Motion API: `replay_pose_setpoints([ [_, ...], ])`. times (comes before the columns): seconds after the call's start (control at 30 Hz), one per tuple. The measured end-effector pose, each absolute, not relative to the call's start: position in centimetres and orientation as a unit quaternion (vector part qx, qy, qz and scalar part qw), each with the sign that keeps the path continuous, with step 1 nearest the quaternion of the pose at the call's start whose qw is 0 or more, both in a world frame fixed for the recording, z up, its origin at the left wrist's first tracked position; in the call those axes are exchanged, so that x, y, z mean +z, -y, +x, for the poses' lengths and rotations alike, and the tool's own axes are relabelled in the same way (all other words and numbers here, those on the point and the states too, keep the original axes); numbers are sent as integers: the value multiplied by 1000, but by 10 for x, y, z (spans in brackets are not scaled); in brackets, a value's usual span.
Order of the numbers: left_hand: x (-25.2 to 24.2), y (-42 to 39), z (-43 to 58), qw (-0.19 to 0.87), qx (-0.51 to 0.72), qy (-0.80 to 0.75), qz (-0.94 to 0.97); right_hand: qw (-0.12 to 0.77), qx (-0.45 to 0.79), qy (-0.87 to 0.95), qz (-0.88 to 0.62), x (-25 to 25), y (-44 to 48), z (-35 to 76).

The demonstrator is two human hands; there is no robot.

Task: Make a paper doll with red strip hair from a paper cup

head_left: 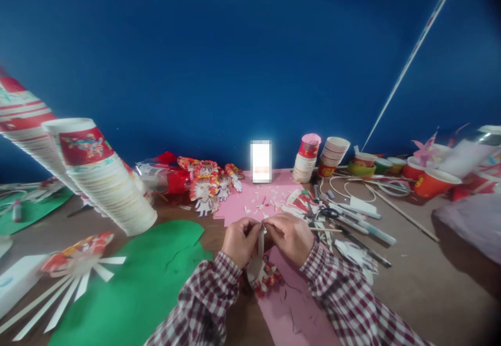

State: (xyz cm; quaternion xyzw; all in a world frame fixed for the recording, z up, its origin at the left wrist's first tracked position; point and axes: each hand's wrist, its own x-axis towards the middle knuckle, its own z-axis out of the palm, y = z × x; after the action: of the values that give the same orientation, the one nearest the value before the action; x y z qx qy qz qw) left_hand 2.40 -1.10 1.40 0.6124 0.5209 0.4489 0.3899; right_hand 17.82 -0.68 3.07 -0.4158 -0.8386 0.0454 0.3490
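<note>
My left hand [239, 240] and my right hand [288, 236] meet over the pink paper sheet [285, 304], both with fingers pinched together. Between them they hold a cut paper-cup piece [261, 270]: a white strip rises to the fingertips and a red-patterned fringe hangs below. Both sleeves are red-and-white checked. Small paper scraps [261, 204] lie scattered on the pink paper just beyond the hands.
A tall leaning stack of paper cups [105, 179] stands at left, with green paper [129, 288] below it. Finished paper figures [207, 184] lie at the back centre. Scissors [329, 213], pens [368, 228], sticks, cup stacks [309, 158] and bowls [434, 181] crowd the right side.
</note>
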Motion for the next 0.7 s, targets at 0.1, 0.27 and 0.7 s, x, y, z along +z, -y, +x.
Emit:
replay_pose_setpoints([
  [0.1,11,11,24,385,448,-522,616,350,51,837,-418,30,7,178],
  [0.27,11,10,24,373,445,-522,625,336,59,839,-425,27,6,179],
  [0.7,12,8,22,415,421,-507,628,319,64,850,-414,26,3,180],
])
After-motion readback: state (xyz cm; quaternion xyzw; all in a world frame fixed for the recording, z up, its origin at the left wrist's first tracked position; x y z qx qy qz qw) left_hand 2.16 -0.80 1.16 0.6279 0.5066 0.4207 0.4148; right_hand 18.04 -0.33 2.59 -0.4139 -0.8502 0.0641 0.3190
